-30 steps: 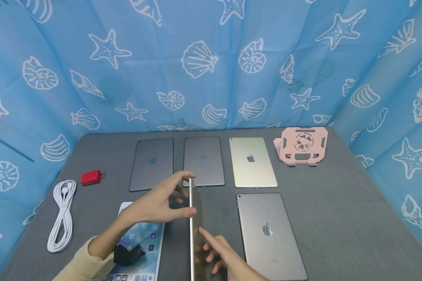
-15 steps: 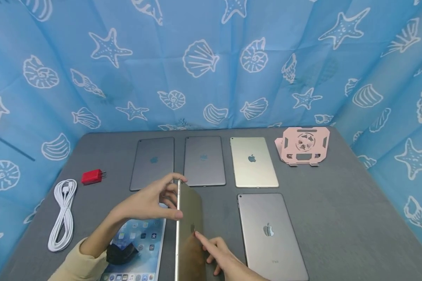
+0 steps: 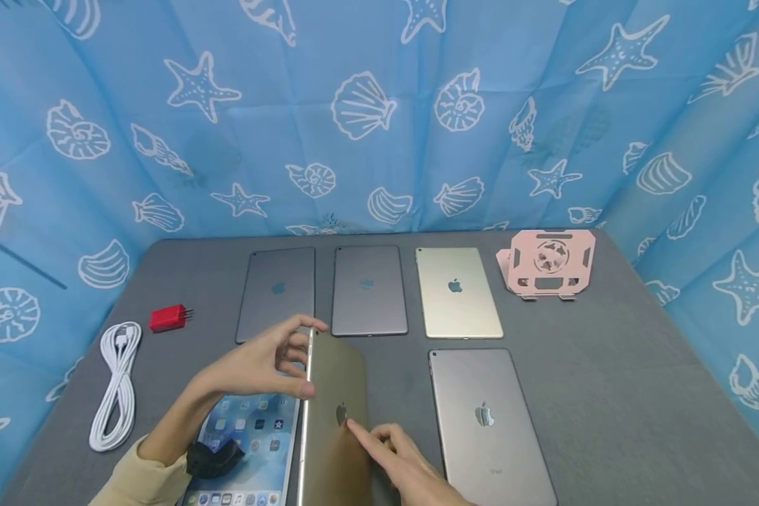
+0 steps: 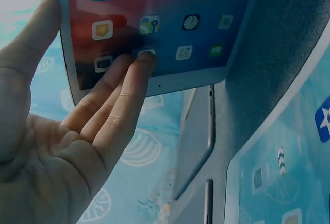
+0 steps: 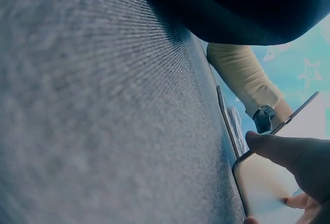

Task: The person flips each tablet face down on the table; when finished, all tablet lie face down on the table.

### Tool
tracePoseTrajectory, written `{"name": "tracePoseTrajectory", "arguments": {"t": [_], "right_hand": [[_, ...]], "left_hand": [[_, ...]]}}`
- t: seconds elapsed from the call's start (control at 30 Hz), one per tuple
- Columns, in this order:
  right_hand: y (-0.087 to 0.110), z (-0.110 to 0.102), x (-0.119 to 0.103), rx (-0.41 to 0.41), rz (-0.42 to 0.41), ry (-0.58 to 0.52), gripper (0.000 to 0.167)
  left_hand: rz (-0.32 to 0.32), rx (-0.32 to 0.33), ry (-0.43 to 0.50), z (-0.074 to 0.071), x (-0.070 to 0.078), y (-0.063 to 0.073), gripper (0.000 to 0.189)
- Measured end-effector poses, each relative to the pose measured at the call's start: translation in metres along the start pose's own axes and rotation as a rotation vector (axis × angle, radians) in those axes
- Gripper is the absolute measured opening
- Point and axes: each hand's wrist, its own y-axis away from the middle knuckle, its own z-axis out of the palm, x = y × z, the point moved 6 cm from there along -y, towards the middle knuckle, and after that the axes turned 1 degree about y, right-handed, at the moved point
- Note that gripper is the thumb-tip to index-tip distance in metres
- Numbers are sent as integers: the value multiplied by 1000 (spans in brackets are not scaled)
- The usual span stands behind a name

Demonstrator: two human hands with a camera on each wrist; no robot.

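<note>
A gold-backed tablet (image 3: 335, 443) stands tilted on its edge at the front middle of the table. My left hand (image 3: 268, 358) holds its upper left edge, thumb outside. In the left wrist view, the fingers lie against its lit screen (image 4: 149, 26). My right hand (image 3: 398, 457) touches the tablet's back with an extended index finger just below the apple logo. In the right wrist view, the right thumb (image 5: 278, 149) crosses the tablet's edge. Beneath my left wrist a second tablet (image 3: 262, 450) lies screen up, partly hidden by arm and dark wrist strap.
Two grey tablets (image 3: 278, 288) (image 3: 368, 292) and a pale gold tablet (image 3: 458, 302) lie face down along the back. A grey tablet (image 3: 490, 422) lies right. A pink stand (image 3: 550, 260) is back right; a red plug (image 3: 168, 318) and white cable (image 3: 115, 393) lie left.
The held tablet has swung left, from nearly edge-on to showing its gold back. My left hand moved left with it, while the right index finger stayed against the back.
</note>
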Motion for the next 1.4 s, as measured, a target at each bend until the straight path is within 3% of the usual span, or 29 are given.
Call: {"name": "tracePoseTrajectory", "arguments": {"t": [0.27,0.6,0.9,1.1,1.4], "right_hand": [[1,-4,1,25,36,157,103],[13,-14,2,91,-49,293,95],[17,-23,9,86,-9,412,94],[17,-29,13,104,-5,419,99],[21,-33,16,129,-64,475,106]], "left_hand": [[-25,-57,60,-3,-9,2,85],[-87,-80,78,2,-32,-3,99],[-113,-65,-26,10,-42,-8,101],[-122,-53,-83,13,-49,-14,100],[-129,-24,-202,17,-52,-21,97]]}}
